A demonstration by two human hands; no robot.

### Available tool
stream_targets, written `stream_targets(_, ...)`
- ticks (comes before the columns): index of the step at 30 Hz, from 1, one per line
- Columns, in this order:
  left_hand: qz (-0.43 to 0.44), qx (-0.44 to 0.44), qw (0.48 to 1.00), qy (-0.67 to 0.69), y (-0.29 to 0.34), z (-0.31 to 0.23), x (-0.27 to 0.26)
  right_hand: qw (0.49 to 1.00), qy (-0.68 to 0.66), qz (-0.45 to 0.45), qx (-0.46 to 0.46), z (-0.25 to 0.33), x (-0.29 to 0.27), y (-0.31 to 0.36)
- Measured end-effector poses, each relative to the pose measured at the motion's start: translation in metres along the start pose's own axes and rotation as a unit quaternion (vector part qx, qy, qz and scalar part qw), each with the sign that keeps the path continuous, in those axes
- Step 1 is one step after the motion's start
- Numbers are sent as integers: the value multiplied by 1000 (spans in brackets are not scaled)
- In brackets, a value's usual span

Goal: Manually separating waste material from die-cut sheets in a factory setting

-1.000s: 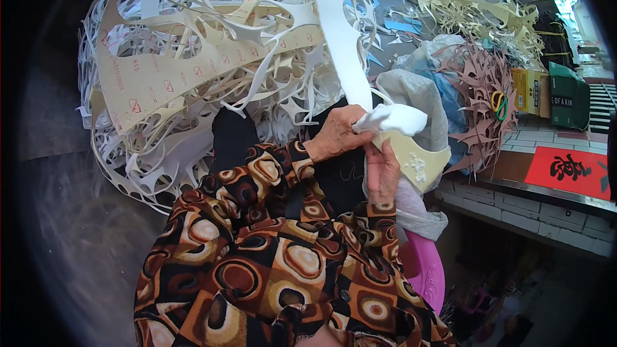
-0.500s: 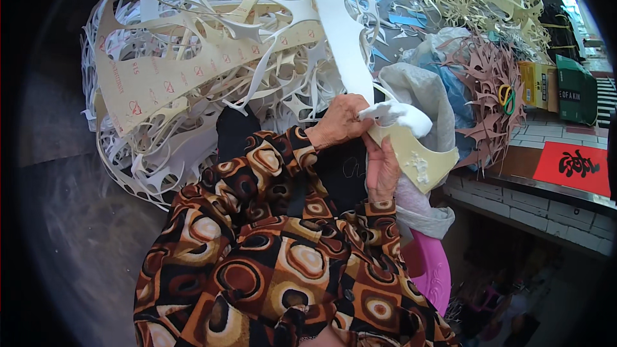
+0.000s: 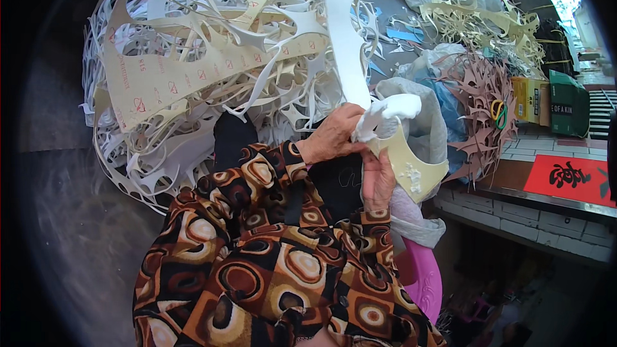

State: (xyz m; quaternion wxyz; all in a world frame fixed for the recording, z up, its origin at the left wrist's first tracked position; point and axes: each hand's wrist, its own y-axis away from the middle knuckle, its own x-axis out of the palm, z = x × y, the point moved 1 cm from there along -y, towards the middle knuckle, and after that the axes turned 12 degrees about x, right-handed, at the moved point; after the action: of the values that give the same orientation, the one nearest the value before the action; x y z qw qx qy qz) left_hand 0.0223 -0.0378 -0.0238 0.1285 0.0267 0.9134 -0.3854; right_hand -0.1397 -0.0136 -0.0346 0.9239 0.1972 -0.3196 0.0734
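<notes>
My left hand is closed, its fingers pinching the edge of a white foam sheet. That sheet runs up as a long strip, and its near end is curled over beside the fingers. My right hand grips a cream backing sheet from below, thumb on its near edge. White torn bits cling to the cream sheet, which has curved, pointed edges. The two hands almost touch, and white foam covers part of the cream sheet between them. The fingertips of my left hand are partly hidden.
A large heap of white and cream cut-out scraps lies ahead and left. To the right are a grey plastic bag, brown scraps, scissors, boxes and a red paper. A pink chair stands near my right side.
The curled white foam has shifted a little and stands higher beside my left hand. The cream sheet has tilted slightly downward. Both hands keep their grip, and the view has turned a little.
</notes>
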Motion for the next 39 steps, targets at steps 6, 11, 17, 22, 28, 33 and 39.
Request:
stream_targets(6,130,-27,977,-168,-9,1,3,999,-13,42,-6,1,-2,-2)
stream_targets(11,-49,-55,996,-46,-5,18,11,999,-43,24,14,3,-4,-4)
stream_targets(17,-118,-261,948,140,-1,35,11,997,-50,37,35,3,-3,-8)
stream_targets(22,-58,-271,959,60,-14,13,3,999,25,38,-14,1,26,-6)
stream_targets(28,-70,-180,981,-7,-30,-9,-3,997,63,-43,-32,6,34,-23)
stream_targets(33,-44,-228,972,31,-48,-28,-25,996,67,19,-63,30,54,-9)
stream_targets(39,-132,-259,946,146,-44,-31,-40,996,33,84,-12,32,70,-3)
